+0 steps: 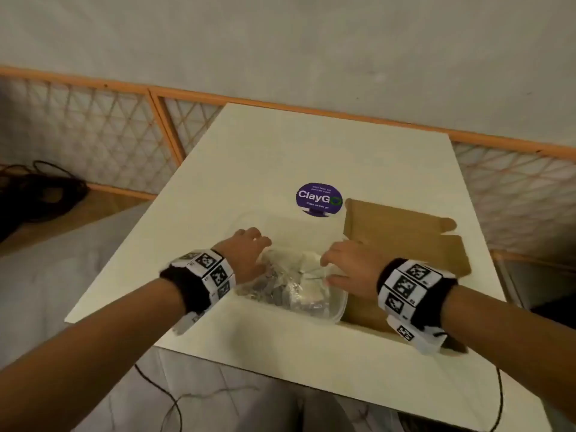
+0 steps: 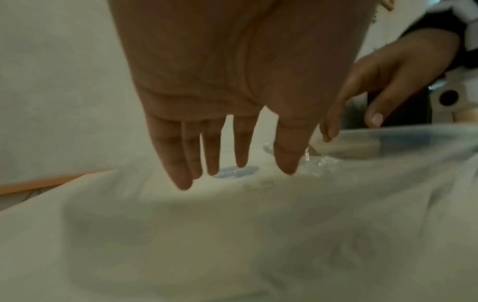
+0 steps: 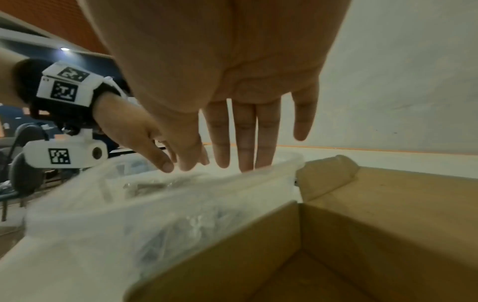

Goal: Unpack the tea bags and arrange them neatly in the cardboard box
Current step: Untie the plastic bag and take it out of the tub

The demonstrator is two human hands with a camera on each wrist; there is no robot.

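Observation:
A clear plastic container (image 1: 339,308) holding tea bags (image 1: 290,277) stands on the white table (image 1: 311,151), pressed against the left side of an open brown cardboard box (image 1: 405,241). My left hand (image 1: 258,241) hovers over the container's far left corner with straight fingers and holds nothing. My right hand (image 1: 330,266) reaches over the container's right rim, its fingers spread and empty. In the left wrist view my left hand (image 2: 238,163) points down at the table. In the right wrist view my right hand (image 3: 245,159) hangs just above the container (image 3: 207,183), and the box (image 3: 388,214) looks empty inside.
A round purple sticker (image 1: 318,199) lies on the table behind the container. An orange-framed lattice fence (image 1: 124,135) runs behind the table. Black cables (image 1: 40,188) lie on the floor at the left. Thin wires (image 1: 174,403) hang below the table's near edge.

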